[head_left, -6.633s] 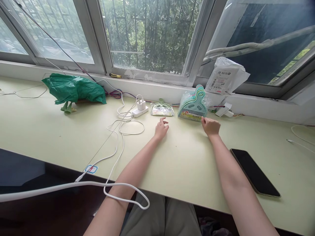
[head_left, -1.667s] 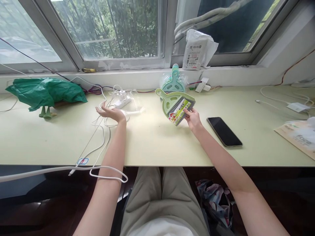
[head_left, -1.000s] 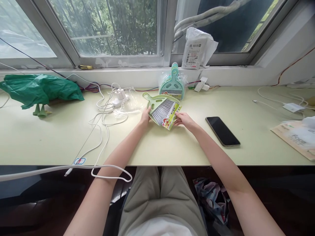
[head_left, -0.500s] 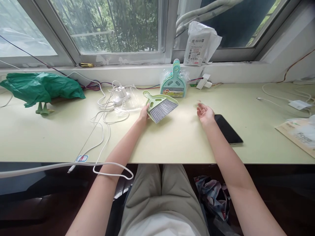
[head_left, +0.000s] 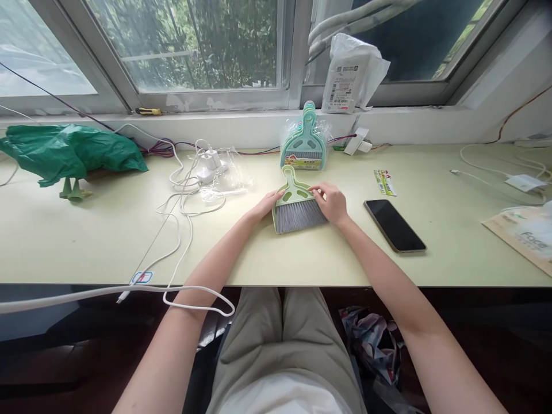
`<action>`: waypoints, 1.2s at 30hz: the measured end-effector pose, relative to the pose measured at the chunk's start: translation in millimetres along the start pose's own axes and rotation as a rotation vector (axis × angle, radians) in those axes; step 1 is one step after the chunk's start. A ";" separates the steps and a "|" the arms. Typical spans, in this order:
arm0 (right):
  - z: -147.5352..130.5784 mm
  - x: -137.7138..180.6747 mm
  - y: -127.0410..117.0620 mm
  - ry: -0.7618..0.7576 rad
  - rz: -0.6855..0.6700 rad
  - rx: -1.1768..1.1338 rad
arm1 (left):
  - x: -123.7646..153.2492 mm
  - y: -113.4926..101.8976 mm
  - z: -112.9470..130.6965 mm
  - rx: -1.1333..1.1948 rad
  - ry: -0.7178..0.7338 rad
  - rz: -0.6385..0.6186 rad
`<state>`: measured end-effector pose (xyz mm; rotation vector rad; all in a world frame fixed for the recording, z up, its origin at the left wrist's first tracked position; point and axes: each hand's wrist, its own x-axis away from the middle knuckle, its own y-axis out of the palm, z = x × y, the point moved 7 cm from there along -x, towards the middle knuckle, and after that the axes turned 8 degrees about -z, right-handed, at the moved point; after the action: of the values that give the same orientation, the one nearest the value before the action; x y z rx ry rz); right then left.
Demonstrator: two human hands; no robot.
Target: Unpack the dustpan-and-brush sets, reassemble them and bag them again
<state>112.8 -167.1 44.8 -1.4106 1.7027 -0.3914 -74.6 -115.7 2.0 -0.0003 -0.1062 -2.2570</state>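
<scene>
A light green hand brush with grey bristles, nested with its dustpan (head_left: 297,214), is between my two hands near the middle of the table. My left hand (head_left: 268,205) grips its left edge, thumb on top. On the right side, my right hand (head_left: 331,202) pinches the brush head's upper right shoulder. Behind them stands a plastic-wrapped stack of similar brush-and-dustpan sets (head_left: 304,144), bluish green, with a printed label. A small printed card (head_left: 385,183) lies flat to the right, beyond a dark phone (head_left: 395,226).
White cables and a charger (head_left: 211,164) lie beside a clear plastic wrapper at left. A green plastic bag (head_left: 73,155) sits farther left. On the sill are a yellow-black cutter (head_left: 149,111) and a white package (head_left: 347,80). A paper packet (head_left: 524,236) rests at far right.
My right hand has come left from beside the phone onto the brush, and the card now lies on the table. The brush and dustpan have turned more upright and moved right, nearer me.
</scene>
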 end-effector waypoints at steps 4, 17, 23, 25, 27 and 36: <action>-26.4 8.0 21.0 -0.136 -0.116 0.316 | -2.2 10.2 -5.5 -0.041 0.005 -0.080; -37.1 12.9 22.7 -0.050 -0.069 0.466 | -0.1 19.9 4.8 -0.022 0.111 -0.037; -25.4 11.0 26.1 -0.039 -0.038 0.306 | 1.1 20.9 7.4 -0.031 0.107 -0.051; -20.7 9.0 27.8 -0.023 -0.052 0.259 | 1.8 18.9 8.8 -0.043 0.087 -0.062; -18.1 7.4 28.6 -0.017 -0.067 0.233 | 2.4 17.6 10.0 -0.066 0.063 -0.083; -7.1 1.6 30.5 0.046 -0.150 0.099 | 0.6 15.9 8.4 -0.194 0.013 -0.130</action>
<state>87.9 -161.1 26.8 -1.4707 1.5960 -0.5877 -63.0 -125.6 11.7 -0.0840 0.1235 -2.3881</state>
